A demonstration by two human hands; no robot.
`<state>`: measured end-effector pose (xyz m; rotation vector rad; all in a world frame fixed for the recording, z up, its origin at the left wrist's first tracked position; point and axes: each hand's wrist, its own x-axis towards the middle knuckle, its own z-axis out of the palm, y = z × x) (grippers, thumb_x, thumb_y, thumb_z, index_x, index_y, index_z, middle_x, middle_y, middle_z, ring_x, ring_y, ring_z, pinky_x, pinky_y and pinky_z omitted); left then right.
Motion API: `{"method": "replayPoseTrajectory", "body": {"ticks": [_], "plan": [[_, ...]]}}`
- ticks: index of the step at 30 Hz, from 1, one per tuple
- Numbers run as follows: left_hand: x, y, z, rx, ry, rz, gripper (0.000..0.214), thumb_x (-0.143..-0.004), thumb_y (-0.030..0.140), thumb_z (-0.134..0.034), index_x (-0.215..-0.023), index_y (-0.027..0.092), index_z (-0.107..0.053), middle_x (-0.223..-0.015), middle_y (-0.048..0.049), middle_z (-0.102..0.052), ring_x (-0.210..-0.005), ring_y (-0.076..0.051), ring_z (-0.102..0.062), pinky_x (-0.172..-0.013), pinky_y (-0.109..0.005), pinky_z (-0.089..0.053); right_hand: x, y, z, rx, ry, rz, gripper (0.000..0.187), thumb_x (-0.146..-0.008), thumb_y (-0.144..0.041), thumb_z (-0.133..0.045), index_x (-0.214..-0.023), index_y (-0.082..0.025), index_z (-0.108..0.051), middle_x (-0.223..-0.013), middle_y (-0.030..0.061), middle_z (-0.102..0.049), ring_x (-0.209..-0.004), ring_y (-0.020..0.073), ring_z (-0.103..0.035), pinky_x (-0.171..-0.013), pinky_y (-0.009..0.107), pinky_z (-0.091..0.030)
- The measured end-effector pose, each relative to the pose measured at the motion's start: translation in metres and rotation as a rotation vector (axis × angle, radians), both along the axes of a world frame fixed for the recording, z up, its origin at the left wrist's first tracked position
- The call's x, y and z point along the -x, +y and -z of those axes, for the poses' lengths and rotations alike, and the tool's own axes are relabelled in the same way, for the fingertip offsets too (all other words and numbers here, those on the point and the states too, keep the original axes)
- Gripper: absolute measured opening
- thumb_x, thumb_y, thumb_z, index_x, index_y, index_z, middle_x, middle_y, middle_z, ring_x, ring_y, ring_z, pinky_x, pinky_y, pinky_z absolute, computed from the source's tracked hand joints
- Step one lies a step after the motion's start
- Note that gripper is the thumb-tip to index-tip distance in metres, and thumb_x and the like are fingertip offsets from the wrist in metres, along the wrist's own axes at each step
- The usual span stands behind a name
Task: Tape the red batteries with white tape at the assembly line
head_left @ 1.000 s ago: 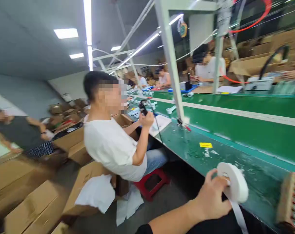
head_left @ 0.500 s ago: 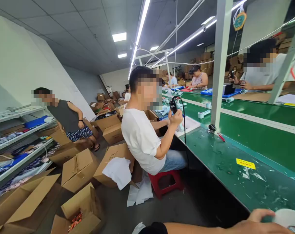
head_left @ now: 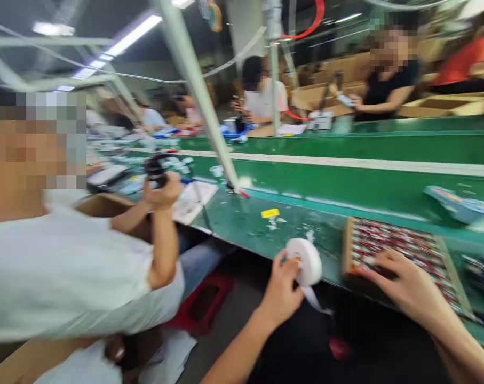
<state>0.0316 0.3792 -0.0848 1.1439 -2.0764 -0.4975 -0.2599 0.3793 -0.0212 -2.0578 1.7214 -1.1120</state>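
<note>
Gripping the tape roll (head_left: 304, 261), your left hand (head_left: 282, 290) sits left of the tray (head_left: 402, 250); right-hand fingers (head_left: 380, 265) rest spread on it.

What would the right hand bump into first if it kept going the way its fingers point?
Probably the tray of small red-and-white items: the right hand points up-left, its fingertips already at the tray's near corner.
</note>
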Motion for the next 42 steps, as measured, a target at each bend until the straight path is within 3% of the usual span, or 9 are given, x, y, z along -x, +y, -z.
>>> {"method": "replayPoseTrajectory", "body": {"ticks": [5, 10, 16, 20, 26, 30, 34, 38, 42], "plan": [[-0.003, -0.037, -0.015, 0.285, -0.17, 0.03, 0.035, -0.088, 0.005, -0.063, -0.12, 0.019, -0.058, -0.127, -0.0112, -0.066, -0.144, -0.037, -0.038, -0.111, -0.064, -0.047, 0.032, -0.007, -0.026, 0.07, -0.454, 0.02, 0.038, -0.093, -0.061, -0.069, -0.096, -0.023, -0.065, -0.122, 0.0117, -0.067, -0.116, 0.0303, -0.064, -0.098, 0.045, -0.053], [0.012, -0.042, -0.047, 0.533, -0.343, 0.124, 0.028, -0.088, 0.001, -0.063, -0.111, 0.018, -0.064, -0.118, -0.0068, -0.072, -0.142, -0.04, -0.041, -0.111, -0.062, -0.046, 0.006, -0.005, -0.05, -0.161, -0.661, -0.073, 0.043, -0.077, -0.056, -0.088, -0.088, -0.019, -0.067, -0.076, 0.0038, -0.071, -0.065, 0.0203, -0.069, -0.058, 0.028, -0.055], [0.02, -0.046, -0.065, 0.65, -0.502, 0.168, 0.036, -0.085, -0.001, -0.062, -0.112, 0.021, -0.071, -0.122, -0.0033, -0.073, -0.131, -0.036, -0.049, -0.099, -0.047, -0.054, -0.013, -0.014, -0.032, -0.186, -0.549, -0.071, 0.032, -0.079, -0.047, -0.087, -0.085, -0.018, -0.076, -0.071, 0.0003, -0.07, -0.066, 0.0158, -0.065, -0.059, 0.022, -0.051], [0.024, -0.044, -0.073, 0.616, -0.57, 0.102, 0.039, -0.086, 0.0, -0.059, -0.112, 0.025, -0.074, -0.125, -0.002, -0.072, -0.105, -0.029, -0.058, -0.086, -0.042, -0.055, -0.018, -0.013, -0.015, -0.367, -0.89, -0.239, 0.036, -0.076, -0.036, -0.089, -0.106, -0.02, -0.076, -0.098, 0.0039, -0.076, -0.095, 0.0246, -0.073, -0.087, 0.034, -0.061], [0.061, -0.018, -0.062, 0.562, -0.386, -0.027, 0.022, -0.09, 0.033, -0.073, -0.107, 0.019, -0.073, -0.094, -0.0082, -0.073, -0.079, -0.023, -0.055, -0.075, -0.041, -0.046, -0.066, -0.012, 0.02, 0.128, -1.585, 0.262, 0.049, -0.072, -0.033, -0.092, -0.114, -0.022, -0.069, -0.113, 0.0079, -0.074, -0.105, 0.0254, -0.071, -0.091, 0.037, -0.061], [0.07, -0.005, -0.038, 0.426, -0.261, 0.003, 0.021, -0.086, 0.037, -0.077, -0.097, 0.019, -0.073, -0.088, -0.0079, -0.069, -0.084, -0.024, -0.053, -0.078, -0.041, -0.044, -0.016, -0.007, 0.005, 0.137, -1.53, 0.27, 0.049, -0.068, -0.03, -0.094, -0.11, -0.022, -0.07, -0.102, 0.0048, -0.073, -0.088, 0.0199, -0.072, -0.082, 0.032, -0.062], [0.074, -0.048, -0.024, 0.202, -0.407, 0.035, 0.027, -0.085, 0.034, -0.076, -0.109, 0.021, -0.072, -0.11, -0.0099, -0.071, -0.104, -0.03, -0.055, -0.09, -0.047, -0.046, 0.072, -0.025, -0.005, 0.689, -1.249, 0.51, 0.046, -0.075, -0.029, -0.089, -0.115, -0.028, -0.068, -0.117, 0.0042, -0.068, -0.107, 0.017, -0.07, -0.095, 0.031, -0.055], [0.065, -0.117, -0.03, 0.065, -0.46, 0.342, 0.05, -0.076, 0.041, -0.086, -0.118, 0.019, -0.07, -0.125, -0.0097, -0.069, -0.124, -0.028, -0.053, -0.107, -0.042, -0.046, 0.086, -0.045, 0.022, 0.351, -1.007, 0.459, 0.067, -0.067, -0.035, -0.093, -0.128, -0.021, -0.068, -0.113, 0.0171, -0.072, -0.111, 0.0341, -0.07, -0.102, 0.051, -0.053], [0.038, -0.181, -0.048, -0.103, -0.294, 0.253, 0.044, -0.092, 0.049, -0.069, -0.127, 0.023, -0.067, -0.132, -0.0034, -0.068, -0.126, -0.02, -0.057, -0.113, -0.031, -0.043, 0.075, -0.027, 0.05, 0.171, -0.785, 0.658, 0.068, -0.067, -0.049, -0.094, -0.129, -0.031, -0.072, -0.115, 0.0164, -0.073, -0.111, 0.0377, -0.069, -0.106, 0.052, -0.05]]}}
